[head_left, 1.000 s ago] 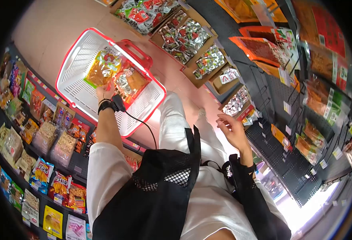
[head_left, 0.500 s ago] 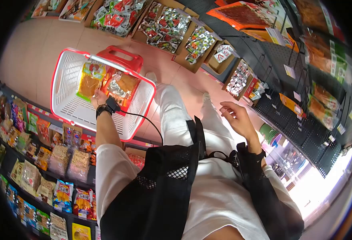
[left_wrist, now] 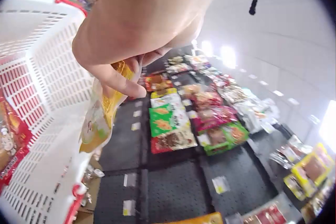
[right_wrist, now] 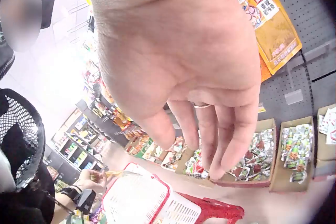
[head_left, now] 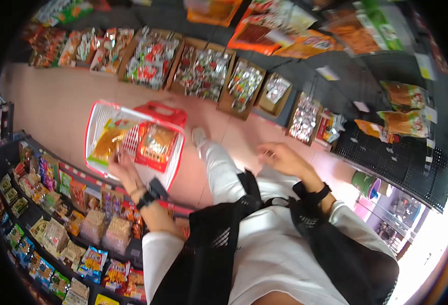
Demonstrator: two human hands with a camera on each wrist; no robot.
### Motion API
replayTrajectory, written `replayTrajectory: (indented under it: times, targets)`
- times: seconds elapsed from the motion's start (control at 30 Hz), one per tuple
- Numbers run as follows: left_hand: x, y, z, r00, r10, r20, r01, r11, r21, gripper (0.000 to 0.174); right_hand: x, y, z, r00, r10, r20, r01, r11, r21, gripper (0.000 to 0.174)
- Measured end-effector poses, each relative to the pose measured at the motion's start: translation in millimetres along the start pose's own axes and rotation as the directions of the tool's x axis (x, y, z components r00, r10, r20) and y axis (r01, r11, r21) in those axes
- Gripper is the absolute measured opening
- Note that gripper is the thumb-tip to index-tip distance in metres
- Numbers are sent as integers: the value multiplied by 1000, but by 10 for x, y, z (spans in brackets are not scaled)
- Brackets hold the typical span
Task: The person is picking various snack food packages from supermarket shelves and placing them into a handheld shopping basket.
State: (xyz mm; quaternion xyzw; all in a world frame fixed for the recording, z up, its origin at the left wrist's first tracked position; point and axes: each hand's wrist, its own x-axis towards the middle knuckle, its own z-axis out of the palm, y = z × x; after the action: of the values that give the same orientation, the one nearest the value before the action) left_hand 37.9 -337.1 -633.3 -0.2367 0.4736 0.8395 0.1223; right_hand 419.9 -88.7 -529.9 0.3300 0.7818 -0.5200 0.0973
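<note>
My left hand [head_left: 124, 168] pinches the upper edge of a yellow-and-green snack package [head_left: 108, 144] at the white-and-red basket [head_left: 170, 170]. In the left wrist view, fingers [left_wrist: 126, 83] grip the package [left_wrist: 100, 121], which hangs tilted beside the basket wall [left_wrist: 60, 92]. A red package [head_left: 155, 145] lies inside the basket, apart from the yellow one. My right hand [head_left: 285, 160] is held in front of the body, holding nothing; in the right wrist view the palm [right_wrist: 184, 66] shows with fingers loosely bent.
Cardboard boxes [head_left: 217, 96] of small packets line the floor beyond the basket. Snack shelves [head_left: 56, 213] stand at the lower left. Hanging orange packages [head_left: 305, 43] and a dark pegboard rack [head_left: 397, 157] are on the right. A green bucket [head_left: 364, 182] stands beyond the right arm.
The yellow-and-green package has shifted away from the red one and tilted, still in my left hand. The head view has turned, and more of the far boxes shows. My right hand remains empty.
</note>
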Motion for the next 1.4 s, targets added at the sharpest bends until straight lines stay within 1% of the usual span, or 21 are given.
replayTrajectory:
  times: [0.07, 0.13, 0.23, 0.37, 0.47, 0.53, 0.6, 0.63, 0.73, 0.77, 0.8, 0.83, 0.87, 0.93, 0.97, 1.0, 1.07, 1.13, 1.17, 1.23, 1.4]
  targets:
    - [-450, -72, 357, 983, 75, 167, -83, 996, 42, 17, -3, 217, -252, 997, -82, -10, 82, 997, -7, 30]
    - [-788, -53, 435, 869, 3, 495, 11, 1000, -25, 14, -69, 428, -349, 967, -254, 3, 254, 967, 13, 34]
    - [-1657, -97, 790, 795, -55, 604, -45, 988, 149, 14, -202, 355, -553, 960, -271, 66, 256, 950, 179, 51]
    - [-3079, -594, 1449, 533, -238, 812, -126, 926, 355, 34, -687, 569, -1071, 945, -324, -48, 294, 773, 563, 71]
    - [-3852, -1081, 1763, 312, -388, 867, -135, 885, 445, 42, -1249, 806, -1464, 955, -239, -175, 292, 659, 693, 79]
    - [-4396, -1390, 1905, 188, -433, 882, -178, 868, 464, 40, -1641, 1108, -1574, 878, -20, -479, 443, 415, 795, 77]
    - [-4686, -1537, 2032, 8, -536, 844, -405, 770, 493, 34, -1810, 1296, -1627, 778, 113, -618, 561, 316, 765, 68]
    - [-4891, -1612, 2094, -91, -547, 832, -508, 744, 434, 24, -1921, 1407, -1648, 664, 257, -702, 660, 240, 712, 59]
    - [-5301, -2051, 2269, -450, -518, 727, -766, 642, -16, 31, -2216, 1887, -1970, 551, 404, -731, 751, 141, 644, 40]
    - [-5414, -2061, 2474, -458, -522, 719, -770, 638, -27, 31, -2261, 1872, -2101, 410, 415, -812, 850, 147, 505, 35]
    - [-5537, -2032, 2676, -502, -741, 447, -837, 546, -35, 34, -2309, 1849, -2236, 265, 422, -867, 918, 165, 362, 30]
    - [-5641, -2009, 2799, -456, -882, 119, -889, 446, -98, 37, -2376, 1971, -2371, 218, 437, -873, 918, 211, 335, 28]
    - [-5726, -2012, 2829, -664, -726, 180, -734, 588, -339, 35, -2514, 2115, -2503, 170, 450, -876, 915, 257, 310, 26]
    - [-6076, -1890, 3073, -488, -854, 183, -837, 398, -376, 31, -2784, 2220, -2688, 183, 349, -919, 791, 503, 349, 22]
    - [-6212, -1866, 3200, -626, -691, 361, -767, 462, -446, 31, -2811, 2239, -2787, 133, 280, -951, 652, 697, 297, 22]
    - [-6358, -1875, 3313, -726, -468, 504, -688, 501, -525, 31, -2846, 2253, -2881, 128, 282, -951, 653, 697, 294, 22]
    - [-6722, -1928, 3594, -764, -234, 601, -638, 417, -648, 32, -2922, 2267, -3036, 79, 172, -982, 637, 749, 182, 23]
    - [-7083, -2010, 3790, -810, -124, 574, -586, 240, -774, 41, -3064, 2135, -3139, 87, 188, -978, 576, 792, 203, 22]
    - [-7210, -2124, 3896, -810, -124, 573, -585, 242, -774, 41, -3075, 2131, -3187, 36, 165, -986, 476, 864, 162, 24]
    - [-7410, -2395, 4087, -898, -109, 426, -421, -61, -905, 53, -2959, 2431, -3341, -87, 85, -993, 324, 945, 53, 30]
    - [-7533, -2746, 4342, -935, -160, 317, -271, -256, -928, 56, -2770, 2272, -3462, -181, 81, -980, 420, 908, -3, 35]
